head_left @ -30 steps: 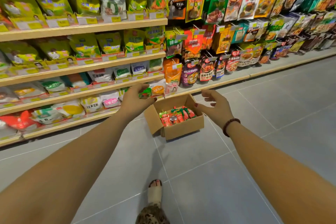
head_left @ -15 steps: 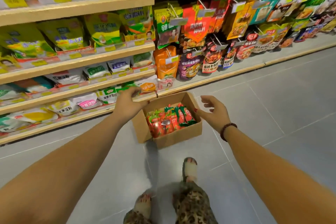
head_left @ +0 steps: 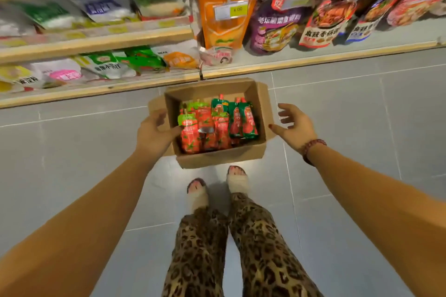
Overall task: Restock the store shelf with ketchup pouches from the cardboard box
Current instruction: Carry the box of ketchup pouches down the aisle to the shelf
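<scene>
Down on the grey floor (head_left: 362, 108), the box (head_left: 217, 159) sits near the shelf (head_left: 96, 90) edge, pouches (head_left: 217, 123) packed inside. Left hand (head_left: 154, 135) rests at the box's left wall, thumb over the rim; whether it grips is unclear. Right hand (head_left: 293, 125) hovers spread and empty, just right of the box. Feet (head_left: 217, 188) stand just near of it; bare tiles lie right.

Head view—steeply down, close over the floor (head_left: 362, 108)—shelves perhaps motion-blurred.
</scene>
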Demonstrator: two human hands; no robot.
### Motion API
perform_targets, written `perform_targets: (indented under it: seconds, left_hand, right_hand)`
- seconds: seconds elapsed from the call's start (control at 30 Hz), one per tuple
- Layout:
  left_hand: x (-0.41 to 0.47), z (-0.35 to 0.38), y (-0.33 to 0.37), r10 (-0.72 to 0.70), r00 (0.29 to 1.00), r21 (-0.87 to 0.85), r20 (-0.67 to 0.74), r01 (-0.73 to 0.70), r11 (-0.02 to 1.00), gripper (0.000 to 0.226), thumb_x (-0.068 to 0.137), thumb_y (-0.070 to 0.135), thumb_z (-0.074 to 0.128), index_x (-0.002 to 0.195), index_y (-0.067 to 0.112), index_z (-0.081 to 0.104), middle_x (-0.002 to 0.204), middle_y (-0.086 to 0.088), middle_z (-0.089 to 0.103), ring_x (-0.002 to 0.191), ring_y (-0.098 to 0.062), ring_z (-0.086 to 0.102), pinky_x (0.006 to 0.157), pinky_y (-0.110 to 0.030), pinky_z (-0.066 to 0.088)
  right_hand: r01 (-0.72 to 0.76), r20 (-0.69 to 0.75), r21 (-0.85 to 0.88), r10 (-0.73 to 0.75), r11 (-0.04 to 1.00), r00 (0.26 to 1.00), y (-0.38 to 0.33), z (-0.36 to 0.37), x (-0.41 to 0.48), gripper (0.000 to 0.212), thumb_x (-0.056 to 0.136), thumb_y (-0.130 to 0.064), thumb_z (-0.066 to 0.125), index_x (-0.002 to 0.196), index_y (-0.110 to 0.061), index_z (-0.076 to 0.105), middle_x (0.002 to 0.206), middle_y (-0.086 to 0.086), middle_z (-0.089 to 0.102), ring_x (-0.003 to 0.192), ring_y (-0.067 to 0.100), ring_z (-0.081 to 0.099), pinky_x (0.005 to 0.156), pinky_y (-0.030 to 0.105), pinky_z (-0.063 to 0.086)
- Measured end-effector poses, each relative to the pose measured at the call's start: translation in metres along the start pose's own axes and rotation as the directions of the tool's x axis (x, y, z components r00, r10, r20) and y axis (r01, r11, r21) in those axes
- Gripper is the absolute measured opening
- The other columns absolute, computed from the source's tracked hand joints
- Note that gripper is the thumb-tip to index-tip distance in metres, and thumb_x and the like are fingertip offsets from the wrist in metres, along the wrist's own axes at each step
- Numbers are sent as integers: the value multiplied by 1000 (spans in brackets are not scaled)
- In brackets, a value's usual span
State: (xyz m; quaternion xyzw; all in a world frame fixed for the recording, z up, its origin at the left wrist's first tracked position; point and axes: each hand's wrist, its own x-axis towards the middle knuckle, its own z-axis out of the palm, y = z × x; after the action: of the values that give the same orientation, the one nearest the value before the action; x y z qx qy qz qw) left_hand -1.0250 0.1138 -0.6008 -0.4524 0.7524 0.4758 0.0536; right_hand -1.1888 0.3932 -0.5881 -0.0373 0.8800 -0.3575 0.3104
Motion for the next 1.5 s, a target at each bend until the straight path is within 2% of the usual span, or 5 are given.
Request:
perform_targets:
  seconds: [0.53,0.77,0.9,1.07,1.5]
  left_hand:
    - [156,130,-197,-150,987,489,-63,161,857,121,67,35,82,143,48,-12,159,-2,-10,144,-37,2,110,-60,22]
    - [186,163,-246,-76,993,443,-87,107,890,126,70,23,80,133,59,-23,159,-5,-8,134,-46,31,95,-57,41]
    - [189,165,-249,9,992,532,-122,57,845,120,77,6,67,130,60,-26,145,-26,34,111,-54,49,82,-61,48]
    - [187,164,-246,-20,989,549,-148,99,830,118,79,-1,60,131,57,-28,60,-11,46,46,-22,36,52,-38,40]
    - [188,126,-211,-95,995,548,-17,88,832,123,73,-4,64,134,57,-24,65,-5,48,50,-21,49,39,-23,36]
  right_hand:
    - [48,52,-489,-26,871,998,176,144,178,94,81,-26,66,149,-30,1,151,20,19,122,44,42,92,50,47]
    - [-27,-63,-619,-15,785,998,208,177,235,98,87,-18,57,144,-36,-20,155,23,10,88,40,63,69,40,53]
    - [-13,-87,-653,-58,757,995,218,175,245,102,86,-13,57,141,-39,-24,107,24,58,61,30,57,56,37,47]
    - [-8,-62,-665,-44,747,997,225,175,252,110,82,-6,63,142,-37,-24,63,2,41,45,8,35,52,29,40]
    - [61,35,-728,-52,683,998,186,145,229,118,78,-2,64,137,-37,-32,55,-3,35,47,12,41,50,28,37]
